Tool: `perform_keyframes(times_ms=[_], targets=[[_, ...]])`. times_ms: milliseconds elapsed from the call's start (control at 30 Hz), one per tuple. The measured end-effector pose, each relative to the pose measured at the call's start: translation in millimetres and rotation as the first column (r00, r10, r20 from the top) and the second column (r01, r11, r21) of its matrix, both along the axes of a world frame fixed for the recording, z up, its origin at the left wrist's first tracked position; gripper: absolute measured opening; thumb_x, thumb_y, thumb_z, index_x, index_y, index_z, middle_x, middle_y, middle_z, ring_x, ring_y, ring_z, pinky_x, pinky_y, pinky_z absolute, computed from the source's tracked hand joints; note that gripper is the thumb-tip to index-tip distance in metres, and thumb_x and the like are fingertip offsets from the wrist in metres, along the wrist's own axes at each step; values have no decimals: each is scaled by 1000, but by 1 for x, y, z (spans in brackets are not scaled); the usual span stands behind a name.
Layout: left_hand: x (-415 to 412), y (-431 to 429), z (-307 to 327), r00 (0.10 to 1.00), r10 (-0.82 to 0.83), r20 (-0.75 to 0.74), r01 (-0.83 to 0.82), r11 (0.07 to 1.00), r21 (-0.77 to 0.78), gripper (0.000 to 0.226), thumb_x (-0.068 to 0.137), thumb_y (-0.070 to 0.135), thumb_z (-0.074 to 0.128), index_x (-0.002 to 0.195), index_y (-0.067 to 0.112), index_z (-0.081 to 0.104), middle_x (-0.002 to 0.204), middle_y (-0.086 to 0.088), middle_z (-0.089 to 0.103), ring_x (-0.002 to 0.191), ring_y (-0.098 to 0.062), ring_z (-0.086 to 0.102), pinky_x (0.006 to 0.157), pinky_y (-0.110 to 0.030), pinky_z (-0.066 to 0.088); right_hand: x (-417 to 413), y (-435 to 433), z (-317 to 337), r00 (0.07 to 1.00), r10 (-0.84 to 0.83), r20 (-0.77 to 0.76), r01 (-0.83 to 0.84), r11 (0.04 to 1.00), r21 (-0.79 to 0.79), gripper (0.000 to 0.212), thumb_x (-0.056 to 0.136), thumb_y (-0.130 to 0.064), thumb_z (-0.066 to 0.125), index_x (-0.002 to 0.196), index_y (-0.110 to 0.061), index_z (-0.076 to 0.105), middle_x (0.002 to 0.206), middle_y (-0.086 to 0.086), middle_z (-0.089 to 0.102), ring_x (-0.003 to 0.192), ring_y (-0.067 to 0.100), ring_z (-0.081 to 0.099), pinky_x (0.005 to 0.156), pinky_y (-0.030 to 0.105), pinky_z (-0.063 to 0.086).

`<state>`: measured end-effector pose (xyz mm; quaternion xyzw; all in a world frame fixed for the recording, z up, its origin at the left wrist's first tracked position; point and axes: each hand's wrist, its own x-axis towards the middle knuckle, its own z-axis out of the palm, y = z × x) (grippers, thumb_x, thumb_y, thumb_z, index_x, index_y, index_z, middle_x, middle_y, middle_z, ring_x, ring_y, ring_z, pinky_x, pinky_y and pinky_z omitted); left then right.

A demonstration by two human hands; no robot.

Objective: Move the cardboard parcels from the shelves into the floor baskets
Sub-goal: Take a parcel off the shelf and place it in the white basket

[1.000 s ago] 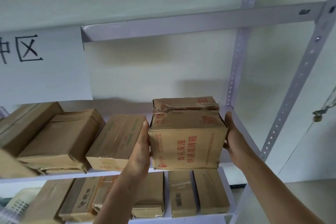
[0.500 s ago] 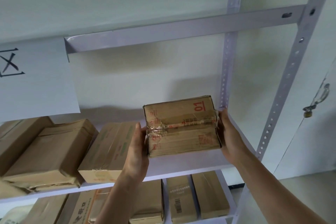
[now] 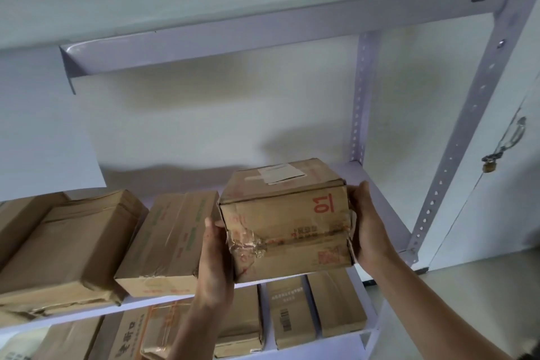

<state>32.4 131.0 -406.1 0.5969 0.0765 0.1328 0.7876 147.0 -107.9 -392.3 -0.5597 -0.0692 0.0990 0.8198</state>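
Observation:
A taped cardboard parcel marked "01" in red is held in the air in front of the white shelf, tilted with its taped face toward me. My left hand grips its left side with the thumb on the front face. My right hand grips its right side. More cardboard parcels lie on the same shelf to the left, the nearest one beside my left hand. No floor basket is in view.
A lower shelf holds several more parcels. A perforated metal upright stands at the right, with an upper shelf beam overhead. A white paper sign hangs at the left. A padlocked door is at the far right.
The parcel has been lifted off the shelf and tipped forward, so the taped face marked "01" now faces me. Both hands stayed on its sides.

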Motion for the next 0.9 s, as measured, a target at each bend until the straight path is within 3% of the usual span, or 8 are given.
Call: perform_keyframes(times_ms=[67,133,267,400,467,567,667,900], targets=[[-4,-2,-2,1000,-21,-11,21,1000,-5,70,106,73,35,149,25,63,147,-15,67,136,-34,65,100,-41,60,-3,-1,-4,999,15,-33,-15,1000,10,81,105,-63,20,141,-1,58,136,31,64,128,50,61,112,65,46],[-6,-3,-3,1000,0,-15,0,1000,-4,74,105,75,36,151,23,61,151,-19,63,140,-38,60,106,-45,57,-4,0,-6,996,68,-52,-67,998,21,80,104,-67,20,143,-10,61,131,23,71,120,44,69,97,51,60],[-3,-4,-1,998,40,-39,-39,999,36,74,105,74,33,144,21,68,144,-20,68,137,-36,64,102,-38,59,-5,5,-3,994,90,-68,-86,994,66,71,100,-68,27,129,-23,74,122,15,77,109,35,76,82,40,65],[-1,-7,0,999,11,-51,-8,998,62,72,109,66,21,134,24,74,135,-18,73,130,-35,69,95,-34,61,-2,3,-11,993,94,-76,-85,991,105,70,104,-61,27,145,-14,59,131,21,71,110,38,74,90,48,63],[-2,-8,2,998,-2,-58,6,998,67,72,110,67,21,138,24,71,137,-18,72,131,-36,68,98,-39,61,-2,1,-16,990,113,-86,-104,988,112,73,105,-61,24,147,-9,55,129,22,71,110,38,74,92,50,62],[-1,-7,9,998,-28,-56,33,994,105,78,111,69,18,151,15,58,145,-23,65,137,-42,62,110,-54,55,-4,1,-17,980,177,-92,-168,981,94,77,105,-63,18,142,-8,58,122,19,75,109,37,76,86,44,64],[-1,-8,21,994,-73,-81,82,990,116,86,106,77,18,153,16,58,149,-23,63,141,-41,59,115,-52,51,-7,0,-15,970,227,-90,-220,972,82,80,101,-66,18,140,-10,60,120,17,78,109,38,76,82,39,64],[-19,-24,39,999,-47,5,46,990,132,78,110,67,13,154,19,56,150,-23,61,145,-38,55,122,-50,44,-17,-11,4,972,214,98,-224,969,107,75,103,-55,17,157,-8,39,130,12,74,120,34,72,90,41,63]])
